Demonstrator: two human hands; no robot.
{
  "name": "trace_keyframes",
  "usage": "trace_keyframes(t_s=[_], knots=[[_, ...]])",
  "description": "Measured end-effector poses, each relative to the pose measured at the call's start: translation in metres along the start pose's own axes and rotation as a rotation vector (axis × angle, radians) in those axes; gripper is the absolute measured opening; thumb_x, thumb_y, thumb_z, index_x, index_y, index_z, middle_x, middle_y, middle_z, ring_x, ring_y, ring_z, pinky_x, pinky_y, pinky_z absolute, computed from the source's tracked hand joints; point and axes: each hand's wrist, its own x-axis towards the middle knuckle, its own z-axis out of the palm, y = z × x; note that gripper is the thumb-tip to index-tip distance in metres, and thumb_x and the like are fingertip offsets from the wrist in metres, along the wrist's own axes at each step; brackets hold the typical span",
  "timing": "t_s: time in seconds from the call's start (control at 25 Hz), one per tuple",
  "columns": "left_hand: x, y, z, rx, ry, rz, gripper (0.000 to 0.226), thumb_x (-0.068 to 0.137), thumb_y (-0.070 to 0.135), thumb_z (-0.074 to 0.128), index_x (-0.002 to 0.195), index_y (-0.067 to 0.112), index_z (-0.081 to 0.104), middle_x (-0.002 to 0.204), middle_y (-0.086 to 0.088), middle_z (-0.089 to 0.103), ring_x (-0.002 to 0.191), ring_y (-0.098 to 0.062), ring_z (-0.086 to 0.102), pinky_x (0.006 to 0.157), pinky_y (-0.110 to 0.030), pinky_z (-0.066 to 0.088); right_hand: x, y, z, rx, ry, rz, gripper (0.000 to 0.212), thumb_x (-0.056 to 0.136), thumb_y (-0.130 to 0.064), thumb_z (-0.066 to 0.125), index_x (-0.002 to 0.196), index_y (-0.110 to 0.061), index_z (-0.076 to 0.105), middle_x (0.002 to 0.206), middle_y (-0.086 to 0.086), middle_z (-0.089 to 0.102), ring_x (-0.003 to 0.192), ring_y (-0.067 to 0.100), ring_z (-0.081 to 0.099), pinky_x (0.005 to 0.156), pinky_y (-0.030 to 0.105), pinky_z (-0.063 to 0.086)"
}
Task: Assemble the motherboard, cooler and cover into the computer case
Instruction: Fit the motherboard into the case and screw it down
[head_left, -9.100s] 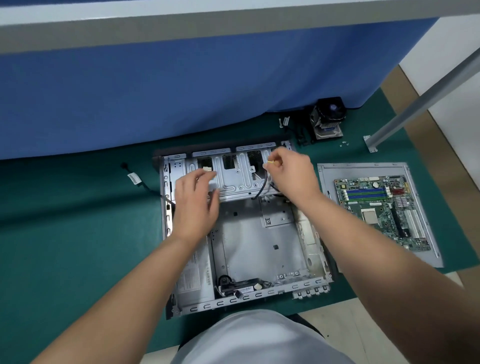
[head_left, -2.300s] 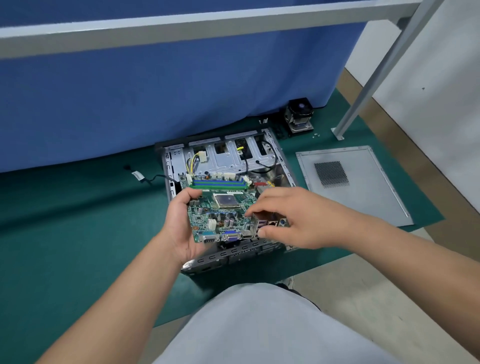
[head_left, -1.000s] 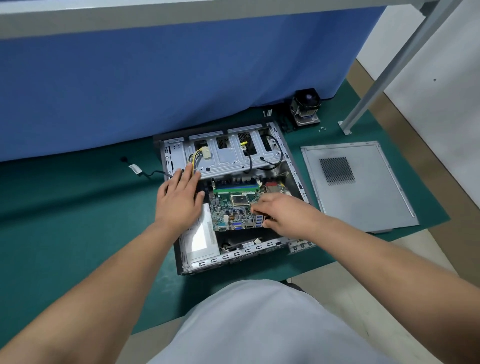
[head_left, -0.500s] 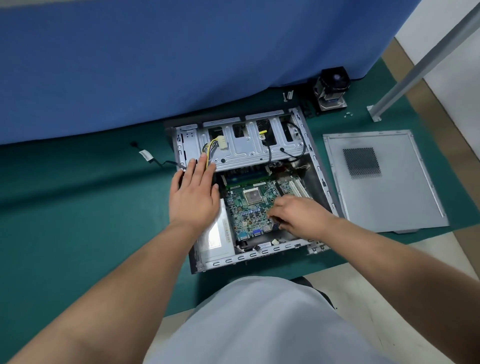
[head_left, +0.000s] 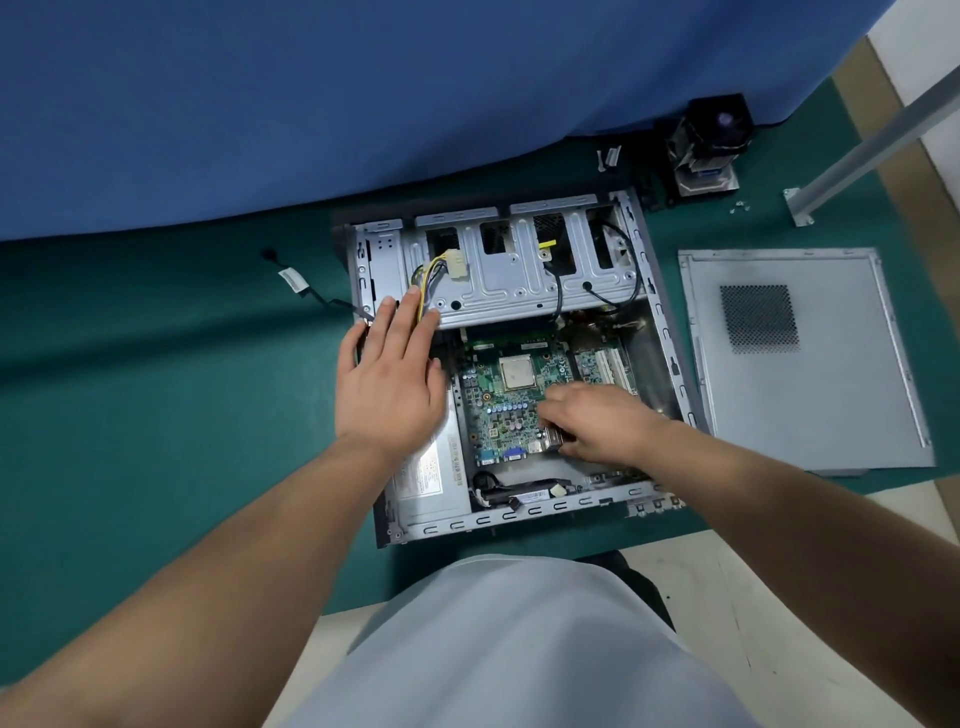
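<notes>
The open grey computer case (head_left: 670, 364) lies flat on the green mat. The green motherboard (head_left: 498, 410) sits inside it, its far edge tucked under the drive cage (head_left: 519, 280). My right hand (head_left: 597, 421) grips the board's near right corner at the metal port block. My left hand (head_left: 389, 379) lies flat with straight fingers over the case's left side, fingertips at the yellow and black cable bundle (head_left: 428, 275). The grey cover panel (head_left: 800, 358) with its mesh vent lies right of the case. The black cooler (head_left: 709, 140) stands at the back right.
A blue cloth (head_left: 363, 104) hangs behind the case. A loose black cable with a white tag (head_left: 293, 280) lies left of the case. Small screws (head_left: 740, 208) lie beside a metal frame leg (head_left: 883, 135) at the far right. The power supply (head_left: 431, 478) fills the case's near left corner.
The motherboard went from lying on the cover panel to inside the case. Over the last second it slid deeper under the drive cage, with my right hand on its near edge.
</notes>
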Motion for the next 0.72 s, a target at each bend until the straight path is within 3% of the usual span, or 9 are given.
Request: trace_keyframes(t_s=[0.08,0.16,0.24,0.36,0.48,0.6,0.72], knots=[[0.001,0.0,0.001,0.013,0.011,0.006,0.056,0.099,0.039,0.031,0.154,0.028,0.036,0.17,0.005,0.019,0.156,-0.017,0.016,0.125,-0.045,0.013,0.004,0.001,0.002,-0.02,0.0,-0.028,0.039,0.082,-0.034,0.081,0.11,-0.022,0.058,0.098,-0.009,0.053,0.093,0.011,0.054,0.085,0.024,0.053],[0.001,-0.001,0.003,0.025,0.014,0.007,0.057,0.099,0.038,0.032,0.154,0.028,0.036,0.17,0.005,0.018,0.156,-0.017,0.016,0.125,-0.045,0.013,0.008,-0.001,0.009,-0.034,-0.034,-0.053,0.043,0.083,-0.029,0.081,0.119,-0.019,0.058,0.116,-0.001,0.061,0.108,0.016,0.06,0.096,0.027,0.051],[0.002,-0.001,0.004,0.034,0.015,0.001,0.057,0.099,0.038,0.033,0.155,0.029,0.036,0.17,0.005,0.017,0.157,-0.017,0.015,0.125,-0.044,0.012,0.01,-0.003,0.016,-0.054,-0.094,-0.081,0.048,0.083,-0.023,0.08,0.125,-0.018,0.055,0.125,0.001,0.059,0.114,0.018,0.058,0.093,0.024,0.046],[0.002,0.0,0.004,0.04,0.011,0.001,0.058,0.098,0.038,0.033,0.155,0.029,0.036,0.17,0.006,0.017,0.156,-0.017,0.016,0.125,-0.045,0.013,0.009,-0.001,0.018,-0.075,-0.152,-0.133,0.05,0.083,-0.017,0.08,0.124,-0.017,0.053,0.114,-0.001,0.058,0.105,0.018,0.058,0.086,0.023,0.044],[0.002,0.0,0.002,0.033,0.007,0.0,0.058,0.097,0.037,0.034,0.154,0.029,0.036,0.17,0.005,0.017,0.156,-0.018,0.017,0.124,-0.045,0.014,0.008,-0.004,0.018,-0.11,-0.211,-0.19,0.048,0.084,-0.013,0.079,0.125,-0.013,0.053,0.112,0.002,0.057,0.102,0.019,0.056,0.092,0.032,0.054],[0.001,0.001,0.001,0.031,-0.003,-0.004,0.058,0.097,0.038,0.033,0.155,0.029,0.036,0.17,0.005,0.017,0.156,-0.019,0.017,0.124,-0.045,0.014,0.01,-0.006,0.022,-0.123,-0.266,-0.199,0.035,0.094,-0.007,0.063,0.128,-0.011,0.054,0.114,0.006,0.058,0.103,0.021,0.057,0.091,0.033,0.054],[0.001,0.001,0.0,0.031,-0.011,-0.006,0.059,0.097,0.038,0.034,0.155,0.029,0.036,0.17,0.004,0.018,0.156,-0.019,0.018,0.124,-0.046,0.015,0.011,0.001,0.024,-0.071,-0.345,-0.21,0.016,0.103,-0.021,0.048,0.113,-0.019,0.06,0.109,0.005,0.061,0.095,0.021,0.057,0.079,0.034,0.049]])
